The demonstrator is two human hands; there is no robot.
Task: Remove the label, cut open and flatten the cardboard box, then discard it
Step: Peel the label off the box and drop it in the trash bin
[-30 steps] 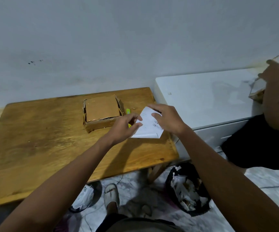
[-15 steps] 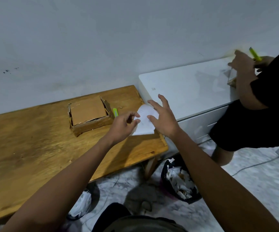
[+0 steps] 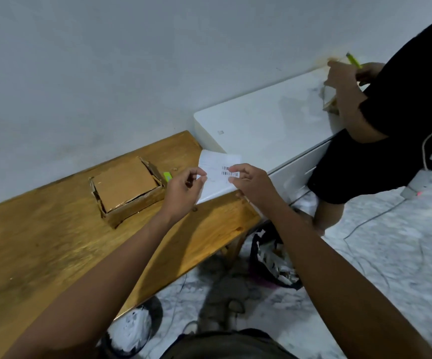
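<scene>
Box: the cardboard box (image 3: 127,189) lies flat on the wooden table (image 3: 41,242), still closed, its corner pointing toward you.
Left hand: your left hand (image 3: 182,191) pinches the label's left edge, fingers curled.
Label: the label (image 3: 216,174) hangs in the air between your hands, barcode side up, long axis running left to right.
Right hand: your right hand (image 3: 252,183) pinches the label's right edge, wrist raised.
</scene>
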